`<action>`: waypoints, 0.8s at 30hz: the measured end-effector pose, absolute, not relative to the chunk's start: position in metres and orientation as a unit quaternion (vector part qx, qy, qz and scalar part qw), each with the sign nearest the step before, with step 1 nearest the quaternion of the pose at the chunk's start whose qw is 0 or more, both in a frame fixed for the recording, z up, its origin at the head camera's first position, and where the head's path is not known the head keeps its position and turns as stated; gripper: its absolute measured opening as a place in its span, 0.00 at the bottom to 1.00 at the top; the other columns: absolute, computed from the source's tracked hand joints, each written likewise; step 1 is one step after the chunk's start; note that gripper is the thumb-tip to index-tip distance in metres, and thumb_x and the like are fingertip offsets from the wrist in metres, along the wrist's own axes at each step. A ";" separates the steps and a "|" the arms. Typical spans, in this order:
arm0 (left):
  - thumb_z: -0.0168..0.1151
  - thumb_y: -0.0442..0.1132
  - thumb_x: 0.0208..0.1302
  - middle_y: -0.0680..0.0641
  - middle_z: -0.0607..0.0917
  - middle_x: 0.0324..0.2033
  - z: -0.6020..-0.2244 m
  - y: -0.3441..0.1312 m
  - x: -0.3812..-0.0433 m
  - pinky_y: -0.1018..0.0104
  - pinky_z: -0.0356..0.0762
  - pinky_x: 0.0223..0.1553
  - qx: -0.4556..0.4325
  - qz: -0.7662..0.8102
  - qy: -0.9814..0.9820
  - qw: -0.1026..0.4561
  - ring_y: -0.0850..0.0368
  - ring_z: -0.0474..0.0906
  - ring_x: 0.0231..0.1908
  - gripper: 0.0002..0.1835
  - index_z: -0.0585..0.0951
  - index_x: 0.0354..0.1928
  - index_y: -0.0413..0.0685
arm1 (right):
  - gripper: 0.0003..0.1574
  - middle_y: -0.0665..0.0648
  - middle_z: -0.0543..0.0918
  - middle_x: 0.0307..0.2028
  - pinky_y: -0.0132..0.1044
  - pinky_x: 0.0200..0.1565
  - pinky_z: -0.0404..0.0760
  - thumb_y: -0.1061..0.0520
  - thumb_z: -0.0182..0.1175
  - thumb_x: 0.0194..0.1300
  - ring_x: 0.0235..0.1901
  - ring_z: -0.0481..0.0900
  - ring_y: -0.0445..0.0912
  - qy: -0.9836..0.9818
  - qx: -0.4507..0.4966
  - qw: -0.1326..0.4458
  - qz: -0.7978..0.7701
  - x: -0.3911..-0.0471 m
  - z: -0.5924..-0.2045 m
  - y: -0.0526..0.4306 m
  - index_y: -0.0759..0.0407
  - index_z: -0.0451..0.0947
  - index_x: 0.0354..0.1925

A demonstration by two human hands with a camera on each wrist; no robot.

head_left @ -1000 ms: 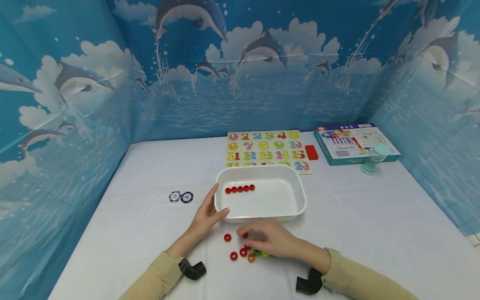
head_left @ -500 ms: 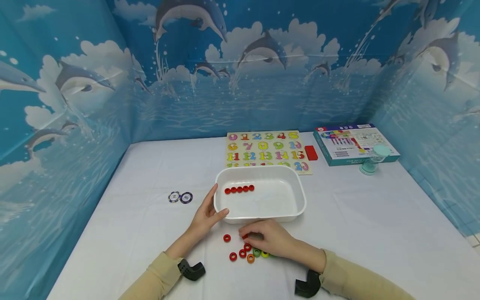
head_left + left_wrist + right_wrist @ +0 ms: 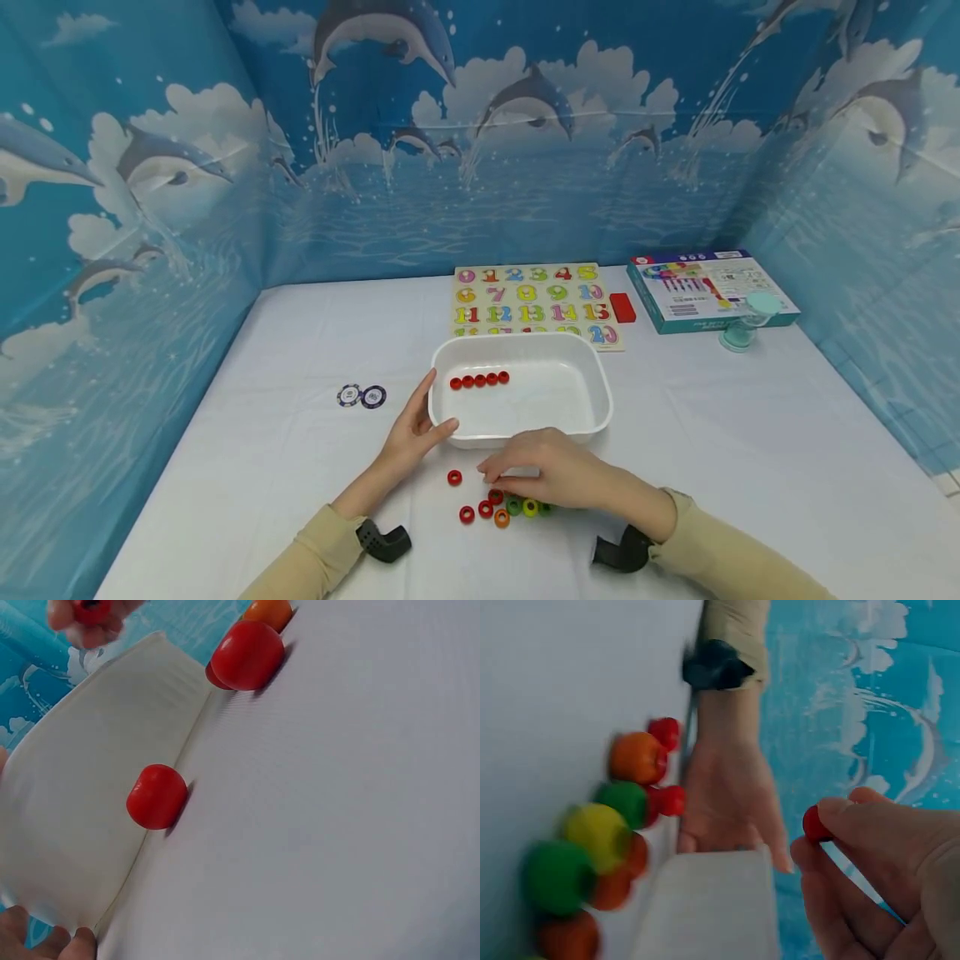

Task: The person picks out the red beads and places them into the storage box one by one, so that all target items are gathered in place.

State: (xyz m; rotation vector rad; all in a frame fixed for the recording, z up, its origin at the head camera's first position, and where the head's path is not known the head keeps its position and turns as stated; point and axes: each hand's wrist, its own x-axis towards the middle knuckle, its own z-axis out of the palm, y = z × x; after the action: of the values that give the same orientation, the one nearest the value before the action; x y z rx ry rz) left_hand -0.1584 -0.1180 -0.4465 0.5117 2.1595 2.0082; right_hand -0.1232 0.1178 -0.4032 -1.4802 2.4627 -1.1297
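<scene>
Backdrop (image 3: 480, 208), blue, dolphin-printed: hung behind and to both sides of the tray.
Desk (image 3: 750, 442), covered in white: the tray is borne near its middle.
Tray (image 3: 555, 396), white, rectangular, rounded corners: gripped at its left end by the left hand.
Number board (image 3: 525, 292), numerals in colours: placed beyond the tray, its lower row partly screened by it.
Printed box (image 3: 708, 292), teal-edged: laid flat beyond the tray, to the right.
Left hand (image 3: 408, 432): thumb laid at the tray's near left corner, fingers wrapped round its left wall.
Right hand (image 3: 551, 467): held just in front of the tray's near wall; a single red bead (image 3: 815, 825) is pinched between thumb and fingertips, the remaining fingers loosely bent.
Teal-capped clear container (image 3: 738, 336): placed to the right of the tray, well apart.
Black wrist units (image 3: 384, 542), two: worn at the sleeve cuffs, on the near side of the tray.
Red block (image 3: 622, 307): laid beyond the tray's right end.
Round chips (image 3: 374, 397), two: laid left of the tray.
Five red beads (image 3: 480, 381): lined up in a row inside the tray.
Loose beads (image 3: 596, 836), red, orange, green and yellow: scattered on the near side of the tray, partly blurred; exact count not determinable.
</scene>
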 end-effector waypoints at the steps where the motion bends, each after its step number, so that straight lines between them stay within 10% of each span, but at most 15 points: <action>1: 0.60 0.35 0.57 0.38 0.51 0.66 -0.446 -0.118 -0.158 0.58 0.63 0.56 0.170 0.670 0.719 0.074 0.41 0.56 0.61 0.42 0.47 0.69 0.53 | 0.11 0.44 0.81 0.41 0.28 0.45 0.76 0.54 0.60 0.58 0.43 0.76 0.33 0.789 -0.487 0.024 -0.372 -0.126 -0.394 0.119 0.49 0.80 0.42; 12: 0.60 0.36 0.57 0.39 0.49 0.66 -0.446 -0.118 -0.158 0.61 0.61 0.58 0.172 0.663 0.725 0.071 0.43 0.52 0.63 0.43 0.46 0.69 0.53 | 0.13 0.47 0.81 0.40 0.32 0.39 0.80 0.56 0.62 0.56 0.37 0.77 0.38 0.791 -0.444 0.050 -0.418 -0.198 -0.333 0.113 0.54 0.79 0.42; 24: 0.59 0.32 0.57 0.38 0.47 0.67 -0.461 -0.120 -0.166 0.58 0.60 0.58 0.196 0.685 0.698 0.071 0.42 0.50 0.63 0.43 0.46 0.69 0.52 | 0.10 0.50 0.81 0.34 0.34 0.38 0.80 0.58 0.65 0.53 0.34 0.78 0.42 0.798 -0.399 0.202 -0.404 -0.272 -0.377 0.083 0.57 0.80 0.36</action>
State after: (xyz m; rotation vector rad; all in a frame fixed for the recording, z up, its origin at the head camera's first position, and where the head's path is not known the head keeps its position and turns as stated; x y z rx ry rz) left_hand -0.1662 -0.1204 -0.4612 0.5880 2.0993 2.0588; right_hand -0.2716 0.0826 -0.3769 -1.1141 2.2282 -1.1273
